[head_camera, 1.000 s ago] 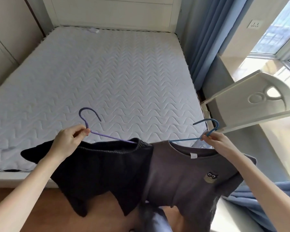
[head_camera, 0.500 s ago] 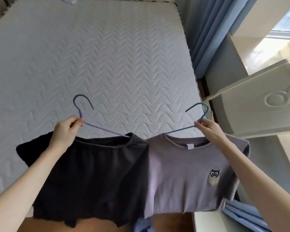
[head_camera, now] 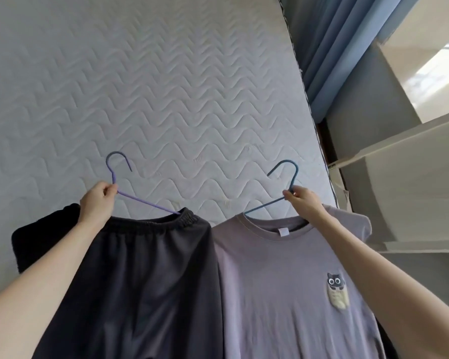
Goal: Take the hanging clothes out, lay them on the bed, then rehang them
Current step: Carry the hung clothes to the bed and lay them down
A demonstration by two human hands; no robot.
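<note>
My left hand (head_camera: 96,203) grips the neck of a purple hanger (head_camera: 143,203) that carries dark shorts with an elastic waistband (head_camera: 145,275). My right hand (head_camera: 302,200) grips the neck of a blue hanger (head_camera: 283,174) inside a lilac T-shirt (head_camera: 278,288) with a cat patch on the chest. The two garments sit side by side over the near part of the white quilted mattress (head_camera: 153,86). Whether they rest fully on it I cannot tell. Both hanger hooks point away from me.
Blue curtains (head_camera: 332,47) hang along the right side of the bed. A white cabinet door or panel (head_camera: 405,182) juts out at the right, close to my right arm. A dark cloth edge (head_camera: 39,234) shows at the left behind my left arm.
Both hands have carried the hangers forward over the mattress, and the view has tipped down. The shorts and T-shirt now spread flatter and lie further onto the bed.
</note>
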